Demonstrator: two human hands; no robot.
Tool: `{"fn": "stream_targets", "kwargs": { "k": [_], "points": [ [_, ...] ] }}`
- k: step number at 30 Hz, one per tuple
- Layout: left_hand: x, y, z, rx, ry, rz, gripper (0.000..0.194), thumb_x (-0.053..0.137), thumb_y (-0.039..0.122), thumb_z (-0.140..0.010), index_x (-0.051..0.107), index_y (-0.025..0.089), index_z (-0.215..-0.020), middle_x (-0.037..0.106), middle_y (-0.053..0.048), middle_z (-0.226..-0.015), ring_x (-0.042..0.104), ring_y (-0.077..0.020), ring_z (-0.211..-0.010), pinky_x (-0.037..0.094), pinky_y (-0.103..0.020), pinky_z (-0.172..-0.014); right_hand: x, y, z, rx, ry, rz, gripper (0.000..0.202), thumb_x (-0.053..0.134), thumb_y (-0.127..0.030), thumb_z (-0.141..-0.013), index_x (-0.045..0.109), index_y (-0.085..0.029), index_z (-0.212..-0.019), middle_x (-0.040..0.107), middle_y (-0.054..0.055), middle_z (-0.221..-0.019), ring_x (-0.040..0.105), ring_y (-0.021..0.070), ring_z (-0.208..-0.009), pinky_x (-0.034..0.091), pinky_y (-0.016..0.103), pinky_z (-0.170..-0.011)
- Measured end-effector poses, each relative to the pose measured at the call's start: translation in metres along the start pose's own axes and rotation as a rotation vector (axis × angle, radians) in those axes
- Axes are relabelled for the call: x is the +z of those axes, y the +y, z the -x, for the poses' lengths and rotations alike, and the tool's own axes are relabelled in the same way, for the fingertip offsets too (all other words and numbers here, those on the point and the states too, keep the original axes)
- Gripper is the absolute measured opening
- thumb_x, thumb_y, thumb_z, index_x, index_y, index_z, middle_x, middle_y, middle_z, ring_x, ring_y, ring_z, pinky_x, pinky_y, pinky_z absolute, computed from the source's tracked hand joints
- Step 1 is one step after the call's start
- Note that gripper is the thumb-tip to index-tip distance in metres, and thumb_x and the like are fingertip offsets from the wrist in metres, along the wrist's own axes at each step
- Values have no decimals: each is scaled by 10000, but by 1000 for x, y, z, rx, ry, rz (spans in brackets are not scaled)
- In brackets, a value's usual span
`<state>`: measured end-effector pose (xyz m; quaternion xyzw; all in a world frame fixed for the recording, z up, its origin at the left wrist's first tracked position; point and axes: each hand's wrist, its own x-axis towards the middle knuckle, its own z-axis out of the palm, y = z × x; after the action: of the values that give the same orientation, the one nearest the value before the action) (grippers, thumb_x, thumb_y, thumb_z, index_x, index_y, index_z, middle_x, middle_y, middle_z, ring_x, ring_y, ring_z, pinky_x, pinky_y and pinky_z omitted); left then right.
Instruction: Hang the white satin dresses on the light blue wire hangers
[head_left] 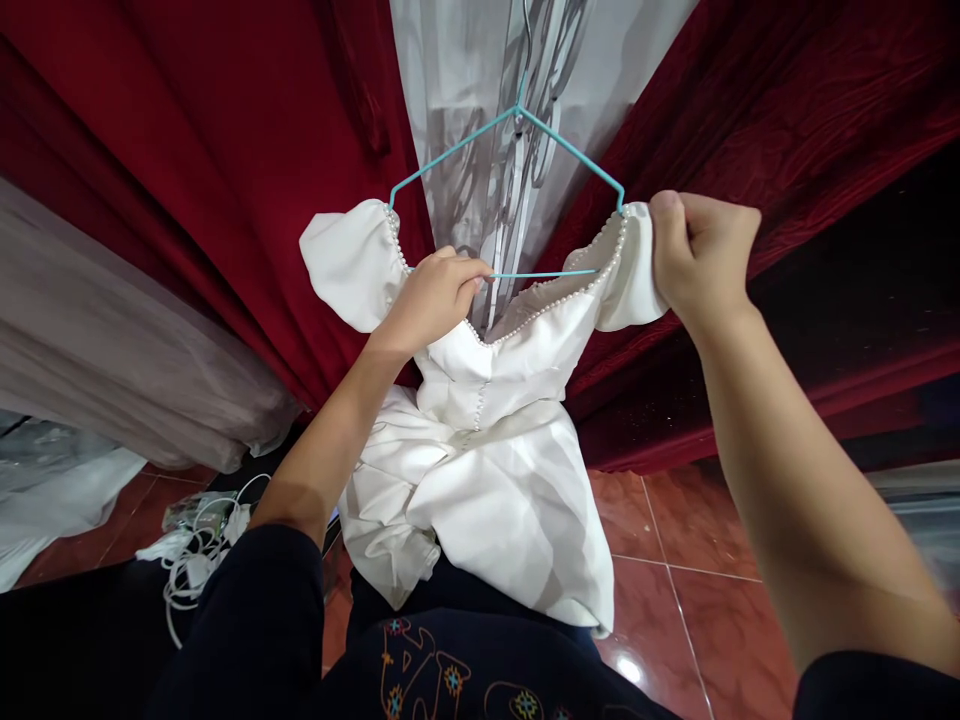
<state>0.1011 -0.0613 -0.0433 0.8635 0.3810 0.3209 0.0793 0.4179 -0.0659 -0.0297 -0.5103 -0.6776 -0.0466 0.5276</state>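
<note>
White Puff-Sleeved Dress Is Hanging on a Teal Wire Hanger

The dress is facing the person at the centre of the view, its shoulders sitting at the two ends of the hanger. The left hand is closing its thumb and forefinger on the hanger's lower bar, crossing the front of the neckline near one shoulder. The right hand is curling tightly, thumb against fingers, and is gripping the outer edge of the near puff sleeve. The opposite puff sleeve is bulging out freely beyond the left hand.

Pearl-like beading is running along the V-shaped neckline and up to both shoulders. Below the fitted bodice, the skirt is folding and bunching in front of the person's dark top, which is showing colourful embroidery; whether the cloth is touching the top, one cannot tell.

Behind the hanger, pale strips are dangling before a whitish drape, with deep red curtains flanking it on both sides. A greyish sheer drape is hanging farther left. Lower down, white cables are lying tangled beside the left arm, and reddish floor tiles are reflecting light.
</note>
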Motion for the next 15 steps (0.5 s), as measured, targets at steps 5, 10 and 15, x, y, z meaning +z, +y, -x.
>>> {"fn": "stream_targets", "kwargs": {
  "k": [5,10,15],
  "points": [
    [-1,6,-1,-7,-26,35,364,500,97,-997,830,221,-1089,831,-38,-1022,669,-266,-1030,548,-419,-950,-8,5,-14,160,54,-22,809,717,-557,-997,186,-238,-477,140,-20,-530,141,100,-603,156,379,-637],
    [-3,9,-1,-8,-40,32,386,484,85,-986,830,222,-1085,826,-37,-999,662,-265,-1027,547,-415,-940,-13,-18,-42,406,75,31,714,810,-130,-930,312,-229,-427,198,-59,-468,206,50,-559,173,336,-605],
    [-8,4,0,28,-58,36,375,486,91,-989,821,235,-1076,803,-22,-927,664,-260,-1017,537,-398,-939,-10,-28,-62,386,124,-31,701,824,-99,-905,322,-217,-430,267,-80,-455,233,13,-493,133,328,-559]
  ]
}}
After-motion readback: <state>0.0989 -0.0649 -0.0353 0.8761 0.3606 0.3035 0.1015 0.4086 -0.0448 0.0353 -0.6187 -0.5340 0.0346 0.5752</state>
